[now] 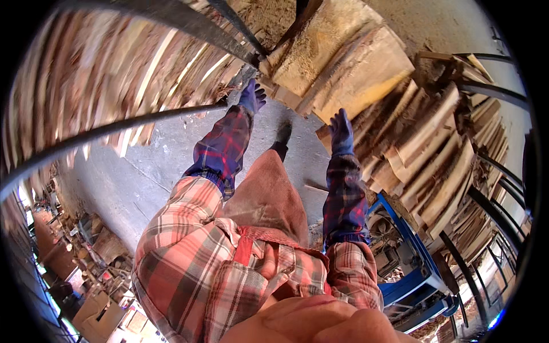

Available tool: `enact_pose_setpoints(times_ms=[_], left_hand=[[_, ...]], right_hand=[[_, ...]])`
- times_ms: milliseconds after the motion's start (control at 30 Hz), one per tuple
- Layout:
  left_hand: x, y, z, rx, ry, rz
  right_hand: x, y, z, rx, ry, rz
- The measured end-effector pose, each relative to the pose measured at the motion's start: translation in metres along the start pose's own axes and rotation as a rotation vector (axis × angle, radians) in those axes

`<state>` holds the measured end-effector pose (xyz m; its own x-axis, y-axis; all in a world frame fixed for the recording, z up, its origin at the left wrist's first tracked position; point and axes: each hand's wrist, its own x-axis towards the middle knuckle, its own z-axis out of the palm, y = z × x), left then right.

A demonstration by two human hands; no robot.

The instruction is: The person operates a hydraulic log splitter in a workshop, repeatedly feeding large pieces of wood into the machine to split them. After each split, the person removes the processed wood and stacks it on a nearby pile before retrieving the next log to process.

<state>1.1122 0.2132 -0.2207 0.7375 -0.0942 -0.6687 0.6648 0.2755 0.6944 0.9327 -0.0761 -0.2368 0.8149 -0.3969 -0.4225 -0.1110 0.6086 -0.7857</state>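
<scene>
Both hands wear blue gloves, and checked sleeves cover my arms. My left hand (251, 97) is reached forward with its fingers spread and nothing in it, close to the near left corner of a stack of wide wooden slabs (320, 48). At the near right edge of that stack is my right hand (341, 134), its fingers stretched out along the wood. Whether its fingertips touch the slab I cannot tell. Directly right of it lies a pile of split rough boards (423, 154). A brown apron (269, 200) hangs in front of me.
A large stack of long boards (108, 68) fills the left, behind a curved dark metal bar (114, 130). A blue metal frame (414, 246) stands by my right elbow. Dark bars (494, 211) line the right side. Grey floor (126, 177) and a cardboard box (98, 314) show at left.
</scene>
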Motion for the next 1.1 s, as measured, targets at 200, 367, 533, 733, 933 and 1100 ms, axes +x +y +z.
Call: enact_pose_setpoints(times_ms=[200, 367, 533, 733, 933, 1100], left_hand=[[0.096, -0.043, 0.004, -0.559, -0.419, -0.069], [0.092, -0.043, 0.008, -0.465, -0.236, -0.048], [0.054, -0.011, -0.013, -0.118, -0.403, -0.281], [0.043, -0.023, -0.002, 1.691, -0.481, 0.643], [-0.061, -0.059, -0.072, 1.766, -0.62, 0.275], [-0.051, -0.049, -0.147, 0.389, -0.868, -0.472]], right_hand=[[0.075, 0.02, 0.024, -0.581, -0.054, -0.641], [0.1, 0.023, 0.021, -1.093, -0.158, -0.865], [0.1, -0.017, 0.002, -0.828, -0.148, -0.46], [0.08, -0.01, 0.027, -0.269, -0.005, -0.206], [-0.036, -0.006, 0.013, -0.274, 0.011, 0.187], [-0.173, -0.015, 0.073, 0.135, 0.072, 0.281]])
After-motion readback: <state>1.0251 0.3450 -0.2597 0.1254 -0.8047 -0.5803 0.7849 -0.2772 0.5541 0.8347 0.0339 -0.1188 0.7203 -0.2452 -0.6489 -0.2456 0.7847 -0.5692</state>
